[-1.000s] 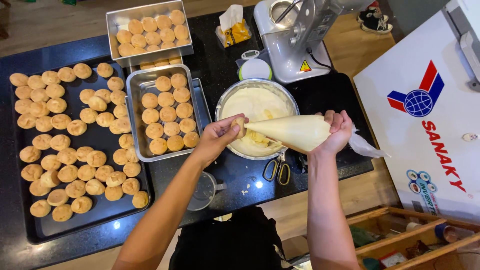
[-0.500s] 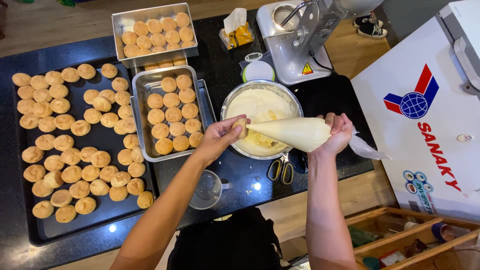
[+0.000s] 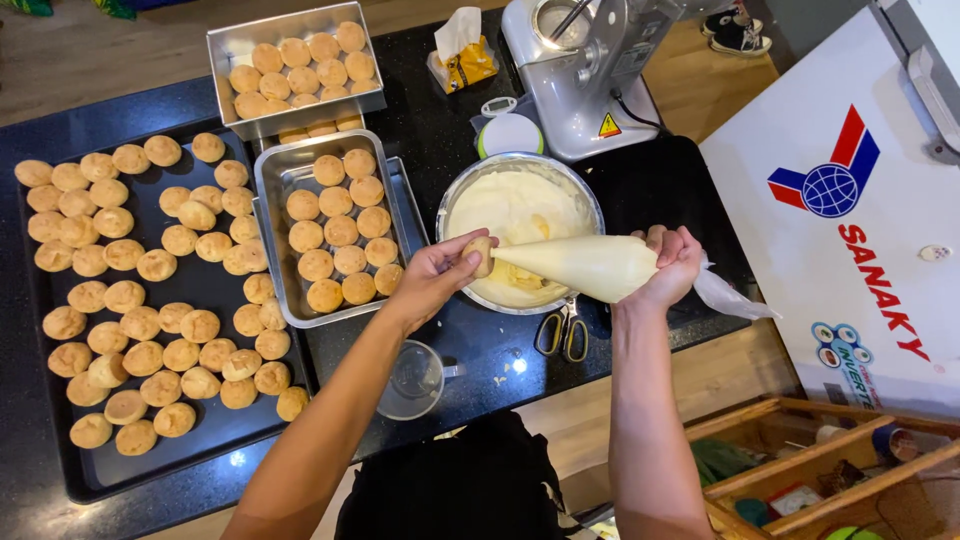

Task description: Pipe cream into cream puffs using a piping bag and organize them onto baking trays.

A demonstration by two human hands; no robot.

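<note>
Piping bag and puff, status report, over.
Left hand pinching one puff against the bag tip. Right hand gripping the cream-filled piping bag, held level over the cream bowl. Nothing between tip and puff.

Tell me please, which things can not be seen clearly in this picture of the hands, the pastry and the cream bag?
- Head view: the piping bag tip is hidden behind the puff in the left hand.
- The bag's twisted end is covered by the right hand.
- The bowl bottom is hidden under cream.
- The scissors blades lie under the bowl and bag.
- The lower tin is mostly hidden under the upper tin.
</note>
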